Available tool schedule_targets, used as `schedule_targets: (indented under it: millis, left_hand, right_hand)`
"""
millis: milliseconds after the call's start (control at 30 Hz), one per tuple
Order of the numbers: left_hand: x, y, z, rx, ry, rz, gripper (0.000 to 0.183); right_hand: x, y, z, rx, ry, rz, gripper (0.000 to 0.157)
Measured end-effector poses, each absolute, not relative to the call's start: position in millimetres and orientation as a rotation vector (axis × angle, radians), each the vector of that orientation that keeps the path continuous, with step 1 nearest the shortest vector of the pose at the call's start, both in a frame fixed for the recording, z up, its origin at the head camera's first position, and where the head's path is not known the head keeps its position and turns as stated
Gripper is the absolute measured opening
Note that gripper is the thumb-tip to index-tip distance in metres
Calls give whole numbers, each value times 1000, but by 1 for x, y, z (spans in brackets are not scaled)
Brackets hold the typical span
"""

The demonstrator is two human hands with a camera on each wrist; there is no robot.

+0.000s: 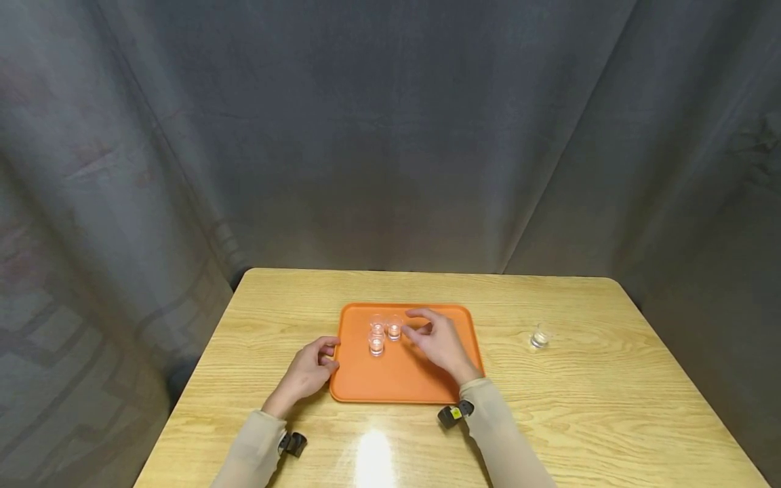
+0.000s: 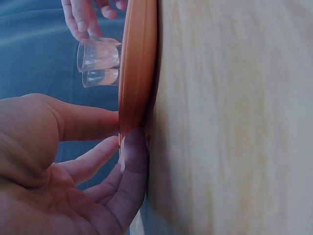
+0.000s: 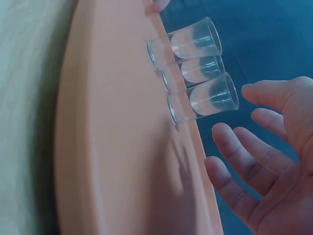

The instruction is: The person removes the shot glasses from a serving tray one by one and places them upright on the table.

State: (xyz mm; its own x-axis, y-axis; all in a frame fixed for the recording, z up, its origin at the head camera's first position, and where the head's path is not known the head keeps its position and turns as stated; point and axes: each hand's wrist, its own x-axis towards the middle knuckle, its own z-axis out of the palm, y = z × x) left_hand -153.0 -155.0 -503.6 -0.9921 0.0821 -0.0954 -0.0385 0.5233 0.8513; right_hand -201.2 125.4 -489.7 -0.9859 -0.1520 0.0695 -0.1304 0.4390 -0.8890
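Note:
Three small clear shot glasses stand close together on an orange tray (image 1: 399, 383): a front one (image 1: 376, 346), a right one (image 1: 394, 331) and a back one (image 1: 377, 327). At the tray's left edge, my left hand (image 1: 307, 369) pinches the rim, thumb against the upper edge and fingers at its outer side in the left wrist view. Just right of the glasses hovers my right hand (image 1: 441, 343), its fingers spread and holding nothing. In the right wrist view a small gap separates its fingertips (image 3: 248, 93) from the nearest glass (image 3: 208, 100).
Another shot glass (image 1: 539, 337) stands apart on the wooden table (image 1: 598, 407), right of the tray. Grey curtains (image 1: 378, 135) hang behind the table and along its sides. Each wrist wears a small black camera.

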Motion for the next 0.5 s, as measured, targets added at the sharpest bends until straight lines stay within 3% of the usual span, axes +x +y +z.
schedule_targets:
  millis: [500]
  left_hand:
    - [-153,-155,-505,40,2637,1478,42]
  right_hand:
    - [-203,116,-502,-314,2760,-1536,32]
